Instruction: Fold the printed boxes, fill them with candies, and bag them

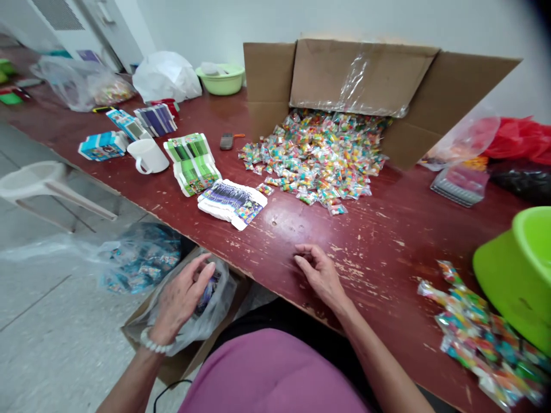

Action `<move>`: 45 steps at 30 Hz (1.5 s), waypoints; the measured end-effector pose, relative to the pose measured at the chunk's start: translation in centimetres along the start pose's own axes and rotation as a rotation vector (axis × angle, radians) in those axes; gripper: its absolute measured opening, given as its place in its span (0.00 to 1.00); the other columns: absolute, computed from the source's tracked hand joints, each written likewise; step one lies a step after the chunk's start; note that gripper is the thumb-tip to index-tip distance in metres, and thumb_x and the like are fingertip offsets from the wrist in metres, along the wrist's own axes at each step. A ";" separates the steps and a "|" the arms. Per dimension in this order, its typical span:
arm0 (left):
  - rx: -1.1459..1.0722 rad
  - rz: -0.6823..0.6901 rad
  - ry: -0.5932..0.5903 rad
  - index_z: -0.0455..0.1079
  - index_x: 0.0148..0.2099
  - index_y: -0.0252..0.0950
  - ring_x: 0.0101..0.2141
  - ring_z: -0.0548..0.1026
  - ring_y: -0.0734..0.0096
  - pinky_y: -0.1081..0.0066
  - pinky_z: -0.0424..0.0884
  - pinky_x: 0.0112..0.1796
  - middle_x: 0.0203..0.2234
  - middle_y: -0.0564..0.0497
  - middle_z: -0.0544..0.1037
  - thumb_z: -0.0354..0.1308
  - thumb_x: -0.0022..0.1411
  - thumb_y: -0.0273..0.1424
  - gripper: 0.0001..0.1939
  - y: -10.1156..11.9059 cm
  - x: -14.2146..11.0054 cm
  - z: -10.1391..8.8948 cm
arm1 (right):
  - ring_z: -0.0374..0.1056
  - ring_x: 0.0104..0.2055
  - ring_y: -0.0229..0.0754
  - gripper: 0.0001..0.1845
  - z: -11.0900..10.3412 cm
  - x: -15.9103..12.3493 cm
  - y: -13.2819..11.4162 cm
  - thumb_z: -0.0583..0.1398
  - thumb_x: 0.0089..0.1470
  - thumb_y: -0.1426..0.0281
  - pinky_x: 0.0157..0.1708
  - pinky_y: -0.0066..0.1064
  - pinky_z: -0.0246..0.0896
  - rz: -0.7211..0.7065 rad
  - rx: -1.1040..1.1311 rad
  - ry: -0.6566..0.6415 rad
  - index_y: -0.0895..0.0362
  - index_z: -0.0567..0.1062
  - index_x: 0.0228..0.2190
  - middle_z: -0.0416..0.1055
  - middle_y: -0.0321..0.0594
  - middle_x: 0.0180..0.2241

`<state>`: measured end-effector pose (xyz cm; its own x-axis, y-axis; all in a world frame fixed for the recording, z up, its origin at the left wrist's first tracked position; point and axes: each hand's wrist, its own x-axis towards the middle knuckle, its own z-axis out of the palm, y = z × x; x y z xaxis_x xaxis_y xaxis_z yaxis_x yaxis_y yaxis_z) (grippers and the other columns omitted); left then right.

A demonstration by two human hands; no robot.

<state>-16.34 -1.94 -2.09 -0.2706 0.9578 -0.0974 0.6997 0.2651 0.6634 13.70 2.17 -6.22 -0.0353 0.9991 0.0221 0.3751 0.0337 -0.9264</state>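
My left hand (183,298), with a beaded bracelet on its wrist, is over a plastic bag (224,310) in a cardboard box below the table edge. Its thumb and fingers are apart and hold nothing; purple printed packs (209,293) show in the bag behind it. Over the table's near side, my right hand (321,278) has curled fingers, with a gap between thumb and forefinger and nothing visible in it. Ahead of both hands lies a stack of flat purple-and-white cartons (230,201), beside green flat cartons (192,163). Small wrapped candies (321,155) spill from an open cardboard box (361,74).
A white mug (147,156) and blue cartons (103,145) stand at the left. To the right are a green basin (499,269) and more wrapped candies (477,327). A white plastic stool (37,180) and a bag of blue packs (144,258) are beside the table.
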 end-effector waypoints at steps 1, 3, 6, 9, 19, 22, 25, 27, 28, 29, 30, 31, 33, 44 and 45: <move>0.101 0.027 0.050 0.72 0.55 0.42 0.41 0.77 0.57 0.64 0.69 0.44 0.42 0.48 0.81 0.53 0.62 0.51 0.26 0.0 0.7 0.2 | 0.69 0.36 0.43 0.13 0.0 0.2 0.4 0.59 0.57 0.63 0.40 0.36 0.63 -0.003 -0.031 0.012 0.55 0.76 0.42 0.75 0.40 0.37; 0.222 0.093 0.144 0.72 0.54 0.40 0.41 0.76 0.57 0.64 0.67 0.45 0.41 0.46 0.80 0.52 0.64 0.50 0.24 1.0 2.7 1.4 | 0.71 0.36 0.44 0.12 0.2 0.2 0.9 0.58 0.58 0.64 0.41 0.37 0.63 -0.025 -0.090 0.026 0.54 0.77 0.40 0.77 0.40 0.38; 0.370 0.029 0.210 0.77 0.42 0.40 0.43 0.74 0.53 0.61 0.65 0.44 0.40 0.43 0.79 0.52 0.63 0.51 0.22 3.3 6.4 4.1 | 0.72 0.38 0.45 0.11 0.6 0.0 1.1 0.57 0.59 0.64 0.42 0.38 0.64 -0.075 -0.156 0.028 0.54 0.77 0.39 0.78 0.41 0.38; 0.365 -0.056 0.245 0.78 0.40 0.40 0.46 0.72 0.45 0.56 0.63 0.44 0.43 0.39 0.78 0.56 0.60 0.53 0.22 4.6 9.3 6.2 | 0.72 0.39 0.47 0.10 0.6 -0.3 1.1 0.57 0.59 0.65 0.41 0.38 0.65 -0.107 -0.159 0.040 0.54 0.78 0.38 0.78 0.42 0.38; -0.108 -0.032 0.101 0.73 0.33 0.37 0.29 0.73 0.64 0.69 0.64 0.31 0.24 0.50 0.75 0.58 0.58 0.43 0.14 4.6 9.0 4.9 | 0.71 0.35 0.44 0.14 0.5 0.3 0.6 0.60 0.56 0.58 0.39 0.38 0.66 0.062 0.041 0.039 0.55 0.77 0.38 0.78 0.40 0.35; -0.291 -0.002 -0.022 0.72 0.36 0.36 0.21 0.69 0.72 0.74 0.62 0.25 0.19 0.55 0.71 0.57 0.59 0.45 0.16 5.0 6.3 5.0 | 0.72 0.33 0.42 0.26 1.2 0.8 -0.9 0.63 0.53 0.53 0.31 0.32 0.66 0.271 0.352 -0.014 0.56 0.72 0.48 0.78 0.41 0.35; -0.578 0.017 -0.321 0.71 0.35 0.35 0.21 0.68 0.76 0.77 0.62 0.24 0.20 0.55 0.72 0.62 0.57 0.44 0.16 5.4 3.0 5.3 | 0.72 0.34 0.40 0.30 2.0 1.2 -2.6 0.66 0.51 0.53 0.30 0.29 0.66 0.274 0.616 -0.017 0.56 0.71 0.50 0.77 0.42 0.39; -0.752 -0.012 -0.568 0.72 0.39 0.34 0.26 0.73 0.74 0.77 0.66 0.28 0.27 0.51 0.77 0.65 0.57 0.42 0.17 5.7 1.5 5.3 | 0.72 0.34 0.41 0.26 2.0 1.2 -3.7 0.66 0.51 0.54 0.34 0.31 0.68 0.218 0.715 0.017 0.56 0.72 0.47 0.78 0.41 0.38; -0.829 -0.042 -0.679 0.73 0.44 0.35 0.30 0.76 0.71 0.75 0.69 0.31 0.32 0.48 0.79 0.66 0.57 0.42 0.18 5.7 1.1 5.2 | 0.72 0.35 0.42 0.25 1.9 1.1 -4.2 0.66 0.51 0.55 0.35 0.32 0.69 0.197 0.737 0.016 0.56 0.73 0.46 0.78 0.41 0.38; -0.916 -0.073 -0.777 0.72 0.48 0.36 0.34 0.78 0.68 0.73 0.71 0.34 0.37 0.46 0.79 0.66 0.57 0.43 0.21 5.8 0.9 5.1 | 0.72 0.35 0.43 0.24 1.7 0.9 -4.7 0.66 0.51 0.56 0.37 0.34 0.70 0.180 0.748 -0.005 0.56 0.73 0.45 0.78 0.41 0.38; -1.007 -0.094 -0.867 0.71 0.51 0.36 0.37 0.78 0.65 0.70 0.72 0.37 0.41 0.44 0.79 0.66 0.56 0.44 0.24 5.8 0.9 5.2 | 0.72 0.36 0.43 0.23 1.4 0.7 -5.2 0.66 0.51 0.57 0.39 0.34 0.70 0.167 0.749 -0.055 0.55 0.74 0.45 0.78 0.40 0.38; -1.090 -0.100 -0.948 0.71 0.52 0.36 0.39 0.79 0.63 0.68 0.73 0.39 0.42 0.42 0.79 0.67 0.55 0.46 0.27 5.8 0.9 5.3 | 0.72 0.36 0.42 0.22 1.2 0.3 -5.6 0.66 0.52 0.57 0.39 0.34 0.70 0.157 0.746 -0.121 0.55 0.74 0.45 0.77 0.39 0.38; -1.201 -0.060 -1.070 0.72 0.50 0.33 0.36 0.79 0.64 0.69 0.73 0.38 0.39 0.42 0.80 0.70 0.51 0.47 0.30 6.0 1.2 5.8 | 0.70 0.27 0.37 0.20 1.0 -0.4 -6.4 0.65 0.54 0.58 0.30 0.30 0.69 0.157 0.750 -0.261 0.54 0.73 0.46 0.75 0.35 0.31; -1.166 -0.006 -1.130 0.76 0.43 0.28 0.28 0.80 0.63 0.70 0.74 0.30 0.30 0.42 0.80 0.69 0.47 0.53 0.33 7.5 -0.4 6.6 | 0.69 0.45 0.46 0.20 0.2 -2.1 -6.4 0.64 0.54 0.68 0.45 0.40 0.69 -0.344 -0.075 0.217 0.52 0.69 0.49 0.68 0.46 0.48; -1.144 -0.015 -1.118 0.76 0.44 0.28 0.26 0.79 0.64 0.71 0.74 0.30 0.30 0.42 0.80 0.70 0.46 0.54 0.34 7.7 -0.4 6.5 | 0.69 0.47 0.47 0.17 -0.2 -2.2 -6.5 0.64 0.54 0.68 0.46 0.41 0.68 -0.404 -0.168 0.181 0.53 0.71 0.46 0.69 0.46 0.47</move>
<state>-6.60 0.40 -1.76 0.6851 0.6890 -0.2366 -0.2789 0.5481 0.7886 11.50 -0.25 -0.17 -0.0531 0.8927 0.4475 0.5094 0.4097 -0.7568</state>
